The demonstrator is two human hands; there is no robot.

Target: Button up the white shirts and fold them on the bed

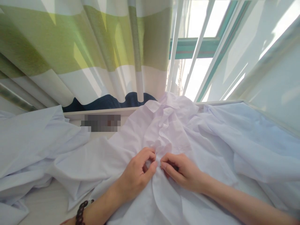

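A white collared shirt lies spread out in front of me, its collar at the far end and its sleeves out to the sides. My left hand pinches the front edge of the shirt at the middle, thumb and fingers closed on the cloth. Close beside it, my right hand pinches the facing part of the front placket. The cloth bunches into wrinkles just beyond my fingertips. Any button between my fingers is too small or hidden to make out. A dark beaded bracelet circles my left wrist.
More white cloth lies in folds at the left and right. A blurred-out dark patch sits on the surface behind. A green and white curtain hangs at the back, beside a barred window and a wall.
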